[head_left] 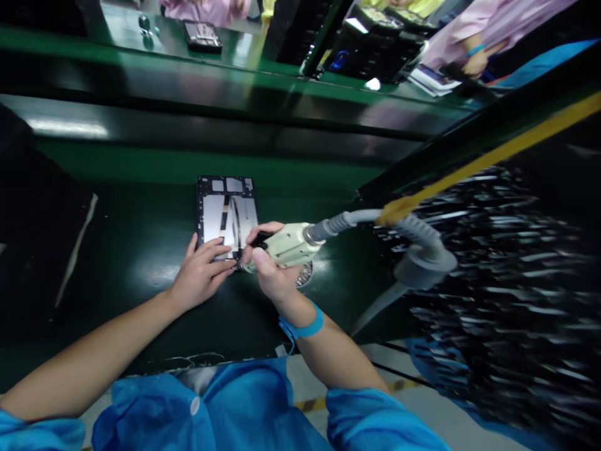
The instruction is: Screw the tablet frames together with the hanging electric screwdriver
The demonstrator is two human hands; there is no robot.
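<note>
An opened tablet with a black frame, silvery inner plates and ribbon cables lies on the green bench. My left hand rests at its lower edge, fingers stretched out over the corner area. In my right hand is a pale electric screwdriver, held nearly level, its front end near the tablet's lower right corner. The bit and its exact contact point are hidden by my fingers. Partly behind my right hand sits a small round dish of tiny shiny pieces, perhaps screws.
A grey cable runs from the screwdriver to a yellow strap. Blurred stacks of dark parts fill the right side. A black surface stands at left. Across the raised green ledge, people in pink work near another device.
</note>
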